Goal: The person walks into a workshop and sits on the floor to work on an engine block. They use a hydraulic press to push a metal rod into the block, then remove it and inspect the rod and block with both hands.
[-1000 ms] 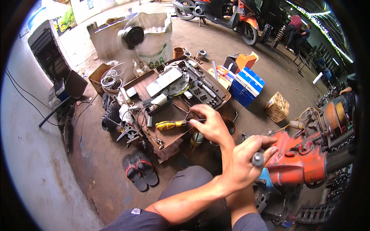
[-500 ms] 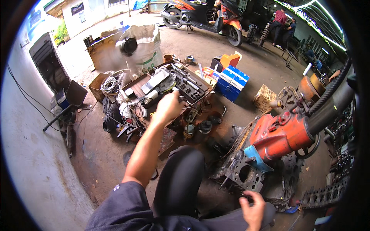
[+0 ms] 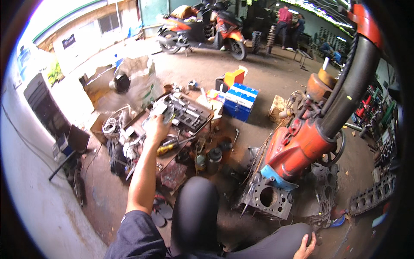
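My left hand (image 3: 158, 127) reaches out over a cluttered low bench, its fingers at a pale oblong case (image 3: 159, 108). Those fingers are blurred and partly hidden, so whether they grip the case cannot be told. Beside it lies a dark tool tray (image 3: 189, 113) holding sockets and metal bars. A yellow-handled tool (image 3: 166, 149) lies on the near side of the bench. My right hand (image 3: 305, 247) rests on my right knee, fingers apart, with nothing seen in it.
An orange machine head (image 3: 297, 149) stands over an engine block (image 3: 271, 197) at right. Blue-and-white boxes (image 3: 240, 102) sit beyond the tray. Dark canisters (image 3: 214, 160) stand before the bench. A motor scooter (image 3: 205, 34) and people (image 3: 283, 21) are farther back.
My left hand has moved left and back from the tray's near edge to the pale case. The right hand has lowered onto my knee. The view has shifted.
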The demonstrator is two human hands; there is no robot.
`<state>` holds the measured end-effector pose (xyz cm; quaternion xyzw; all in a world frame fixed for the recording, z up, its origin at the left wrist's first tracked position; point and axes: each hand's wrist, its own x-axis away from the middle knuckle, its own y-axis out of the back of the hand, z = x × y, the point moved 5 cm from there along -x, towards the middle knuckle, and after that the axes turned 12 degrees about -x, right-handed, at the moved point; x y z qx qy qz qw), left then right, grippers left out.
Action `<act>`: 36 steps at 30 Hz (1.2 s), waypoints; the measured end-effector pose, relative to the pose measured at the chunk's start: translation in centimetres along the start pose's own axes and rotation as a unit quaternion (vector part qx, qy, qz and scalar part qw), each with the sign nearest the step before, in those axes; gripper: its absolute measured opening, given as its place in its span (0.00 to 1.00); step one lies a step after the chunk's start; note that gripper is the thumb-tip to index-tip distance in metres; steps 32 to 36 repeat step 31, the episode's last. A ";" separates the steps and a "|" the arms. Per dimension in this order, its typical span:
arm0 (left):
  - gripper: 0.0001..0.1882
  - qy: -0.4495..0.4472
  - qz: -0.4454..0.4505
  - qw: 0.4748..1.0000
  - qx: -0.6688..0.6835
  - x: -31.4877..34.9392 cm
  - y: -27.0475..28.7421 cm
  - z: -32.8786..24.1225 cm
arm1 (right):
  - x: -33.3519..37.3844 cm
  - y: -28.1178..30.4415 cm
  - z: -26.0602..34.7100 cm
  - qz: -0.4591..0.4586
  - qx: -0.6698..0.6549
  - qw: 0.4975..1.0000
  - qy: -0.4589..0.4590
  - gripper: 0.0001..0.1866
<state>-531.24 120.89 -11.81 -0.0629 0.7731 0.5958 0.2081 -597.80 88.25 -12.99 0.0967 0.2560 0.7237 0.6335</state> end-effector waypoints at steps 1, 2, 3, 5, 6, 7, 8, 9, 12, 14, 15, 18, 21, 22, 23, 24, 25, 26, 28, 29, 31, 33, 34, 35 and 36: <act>0.25 -0.008 0.001 1.000 0.001 -1.1 -0.1 0.7 | 0.2 -0.1 -1.1 0.003 -0.062 0.995 -0.080 0.33; 0.25 -0.019 -0.016 1.000 -0.004 -2.2 -0.1 1.5 | 0.5 -0.2 -2.1 0.008 -0.125 0.980 -0.157 0.34; 0.25 -0.005 0.015 1.000 0.022 -3.4 -0.9 2.4 | 0.8 -0.1 -2.4 -0.012 -0.126 0.980 -0.154 0.33; 0.26 0.004 0.080 0.996 0.025 -5.2 -2.7 4.2 | 1.5 0.5 -2.6 -0.032 -0.090 0.985 -0.143 0.32; 0.27 0.006 0.091 0.996 0.017 -5.8 -3.6 4.9 | 1.7 0.6 -2.7 -0.042 -0.072 0.987 -0.137 0.31; 0.29 0.006 0.080 0.997 0.009 -6.2 -4.2 5.4 | 1.9 0.5 -2.5 -0.064 -0.075 0.988 -0.118 0.29; 0.32 0.010 0.076 0.997 -0.007 -6.7 -4.8 5.9 | 2.1 0.6 -2.4 -0.063 -0.051 0.991 -0.110 0.28; 0.35 0.019 0.096 0.995 0.001 -7.4 -5.3 6.4 | 2.4 1.0 -2.1 -0.063 -0.026 0.993 -0.102 0.28; 0.41 0.040 0.111 0.993 0.024 -9.1 -6.0 7.6 | 3.0 2.0 -1.4 -0.084 -0.003 0.995 -0.060 0.22; 0.40 0.035 0.157 0.977 0.143 -9.5 -6.6 8.1 | 3.3 2.7 -1.4 -0.062 -0.011 0.998 -0.019 0.19; 0.39 0.047 0.159 0.983 0.077 -10.1 -7.0 8.3 | 3.6 2.7 -1.5 -0.066 -0.016 0.998 0.001 0.15; 0.41 0.045 0.196 0.976 0.084 -11.0 -8.4 9.1 | 4.4 2.8 -3.2 -0.085 -0.021 0.994 -0.072 0.15; 0.45 0.032 0.193 0.979 0.066 -11.9 -9.2 9.5 | 4.6 2.6 -3.3 -0.095 -0.062 0.993 -0.042 0.15; 0.46 0.034 0.190 0.980 0.054 -11.7 -8.9 9.9 | 4.5 2.6 -3.4 -0.093 -0.053 0.993 -0.053 0.15; 0.48 0.030 0.205 0.976 0.067 -11.8 -8.6 9.8 | 4.4 2.6 -3.4 -0.092 -0.044 0.993 -0.062 0.15; 0.48 0.026 0.180 0.981 0.068 -11.7 -7.9 9.5 | 4.3 2.6 -3.5 -0.090 -0.034 0.993 -0.072 0.16; 0.48 0.021 0.151 0.986 0.068 -11.3 -7.2 9.1 | 4.0 2.6 -3.6 -0.090 -0.041 0.993 -0.060 0.16; 0.49 0.017 0.122 0.990 0.066 -11.0 -6.3 8.5 | 3.7 2.6 -3.8 -0.094 -0.068 0.992 -0.040 0.15; 0.52 0.046 0.101 0.993 0.034 -10.8 -4.1 7.1 | 3.0 2.5 -5.3 -0.102 -0.125 0.987 -0.002 0.14; 0.53 0.045 0.050 0.997 0.041 -10.5 -2.4 6.0 | 2.1 2.1 -6.4 -0.074 -0.163 0.983 0.037 0.13; 0.54 0.057 0.035 0.996 0.052 -10.1 0.9 3.9 | -1.2 1.8 -9.0 -0.018 -0.237 0.965 0.114 0.12; 0.54 0.057 0.035 0.996 0.052 -10.1 0.9 3.9 | -1.2 1.8 -9.0 -0.018 -0.237 0.965 0.114 0.12; 0.54 0.057 0.035 0.996 0.052 -10.1 0.9 3.9 | -1.2 1.8 -9.0 -0.018 -0.237 0.965 0.114 0.12; 0.54 0.057 0.035 0.996 0.052 -10.1 0.9 3.9 | -1.2 1.8 -9.0 -0.018 -0.237 0.965 0.114 0.12; 0.54 0.057 0.035 0.996 0.052 -10.1 0.9 3.9 | -1.2 1.8 -9.0 -0.018 -0.237 0.965 0.114 0.12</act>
